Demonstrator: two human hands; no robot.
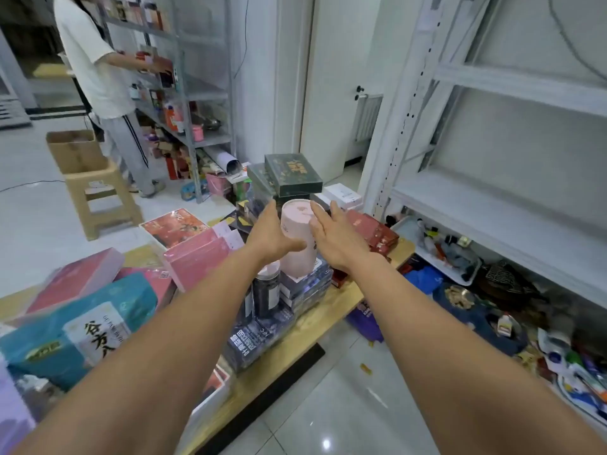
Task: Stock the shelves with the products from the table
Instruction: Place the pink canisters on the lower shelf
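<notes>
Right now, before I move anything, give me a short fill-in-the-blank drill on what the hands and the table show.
1. The left hand and right hand press on a tube from both sides; its colour is ____.
2. Just behind the tube, the top box of the stack is dark ____.
3. The cardboard box at far left sits on a ____.

Missing words: pink; green; stool.

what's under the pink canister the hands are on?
The pink canister, tilted between left hand and right hand, is above a stack of dark blue boxes on the table. Its base hides part of the top box; contact cannot be told.
</notes>
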